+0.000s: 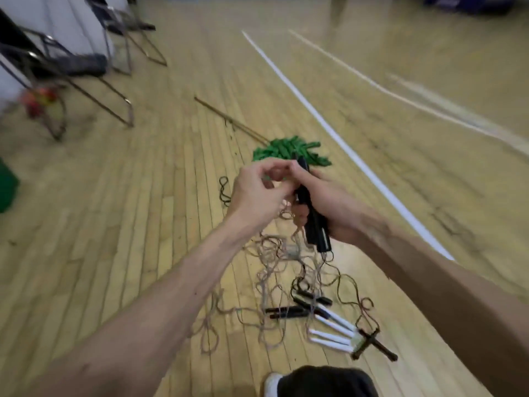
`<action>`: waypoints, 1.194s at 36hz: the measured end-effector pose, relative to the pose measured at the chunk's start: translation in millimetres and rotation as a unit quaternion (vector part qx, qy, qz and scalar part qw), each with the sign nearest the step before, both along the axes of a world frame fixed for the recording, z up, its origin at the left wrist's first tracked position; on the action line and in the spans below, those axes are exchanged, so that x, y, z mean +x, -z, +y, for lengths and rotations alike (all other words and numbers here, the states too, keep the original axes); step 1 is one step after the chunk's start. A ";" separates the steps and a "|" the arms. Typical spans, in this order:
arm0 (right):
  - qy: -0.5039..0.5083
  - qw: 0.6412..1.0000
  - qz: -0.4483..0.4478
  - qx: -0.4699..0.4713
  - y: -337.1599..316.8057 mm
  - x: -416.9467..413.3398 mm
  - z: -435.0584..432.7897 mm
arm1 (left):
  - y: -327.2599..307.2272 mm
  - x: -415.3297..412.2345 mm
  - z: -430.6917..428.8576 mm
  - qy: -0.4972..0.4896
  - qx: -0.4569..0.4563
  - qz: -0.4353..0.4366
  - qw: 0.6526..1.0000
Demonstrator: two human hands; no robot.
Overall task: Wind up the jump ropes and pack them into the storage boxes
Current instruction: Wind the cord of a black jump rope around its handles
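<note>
Gripping a pair of black handles (310, 213) side by side in the right hand (332, 204), with fingers and thumb curled round the middle and both ends sticking out, top end tilted away. Holding the left hand (257, 193) just beside the top of those handles, touching or nearly touching the right hand, with fingers bent in toward the thumb as in a pinch; too blurred to tell whether pinching cord or nothing. Trailing from under both hands down to the floor (143, 196): thin brownish cord (283, 253), in a loose tangle of loops directly below the hands and spreading toward the left forearm. Lower, nearer the body and below the right forearm: more black handles lying among the cord, just beside several white handles (332, 333) lying roughly parallel, and past those a dark crossed pair (375, 343). Just beyond the hands, partly hidden by them: a green mop head (286, 150) on the floor, with its thin stick (229, 120) running away to the far left. To the right of the right hand: a white line (346, 144) painted on the boards. Far off to the left of the left hand: metal chair frames (130, 113), blurred. At the bottom, under the forearms: a dark knee (323, 381) and a bit of white shoe (270, 382).
</note>
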State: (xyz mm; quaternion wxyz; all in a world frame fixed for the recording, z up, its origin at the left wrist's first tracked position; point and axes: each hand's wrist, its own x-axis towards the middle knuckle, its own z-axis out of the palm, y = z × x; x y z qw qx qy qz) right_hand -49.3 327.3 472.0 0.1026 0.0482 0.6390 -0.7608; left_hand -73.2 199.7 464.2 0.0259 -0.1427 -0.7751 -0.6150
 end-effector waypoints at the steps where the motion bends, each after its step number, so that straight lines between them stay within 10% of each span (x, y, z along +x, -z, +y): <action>1: -0.004 1.000 0.021 0.002 -31.6 6.3 -2.2 | -31.1 8.2 -2.8 -0.006 0.005 0.020 1.000; 18: -0.183 0.938 0.294 -0.036 -328.0 165.5 -58.8 | -313.5 181.7 -62.7 -0.078 0.147 0.293 0.942; 27: -0.283 0.933 0.216 -0.057 -293.0 229.3 -88.1 | -301.1 235.0 -95.1 0.078 0.161 0.215 0.960; 38: -0.282 0.956 0.060 -0.057 -200.0 258.0 -102.0 | -205.3 276.4 -123.2 -0.019 -0.134 0.220 0.966; 43: -0.307 0.951 0.034 -0.033 -164.7 266.0 -105.1 | -176.4 280.3 -135.5 -0.042 -0.113 0.128 0.984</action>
